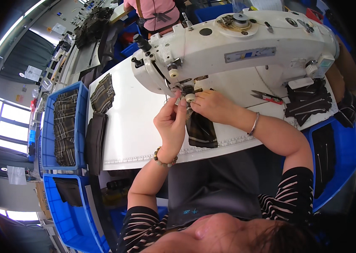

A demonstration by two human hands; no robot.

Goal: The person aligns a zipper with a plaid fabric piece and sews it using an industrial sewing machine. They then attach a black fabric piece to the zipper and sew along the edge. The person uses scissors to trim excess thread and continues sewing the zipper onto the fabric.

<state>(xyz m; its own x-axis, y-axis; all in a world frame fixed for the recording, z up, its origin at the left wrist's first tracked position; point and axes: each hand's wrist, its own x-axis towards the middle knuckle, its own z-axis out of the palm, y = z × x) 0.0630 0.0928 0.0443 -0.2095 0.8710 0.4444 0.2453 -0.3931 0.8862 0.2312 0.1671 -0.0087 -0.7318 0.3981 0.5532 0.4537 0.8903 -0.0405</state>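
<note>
Both hands meet at the needle end of a white sewing machine (203, 48). My left hand (171, 120) is raised, thumb and fingers pinched together beside the needle area; what they hold, if anything, is too small to make out. My right hand (216, 105) is closed, its fingertips at the small white knob (190, 98) near the presser foot; any thing inside its fingers is hidden. Below the fingers, a dark plaid fabric piece (202, 131) lies on the white table (131, 139), reaching toward its front edge.
Red-handled thread snips (268, 98) lie right of my right hand, near dark pieces with zippers (308, 101). Plaid pieces (102, 93) and a dark stack (96, 143) sit on the left. Blue bins (86, 162) (346, 147) flank the table. Another person (157, 14) sits beyond.
</note>
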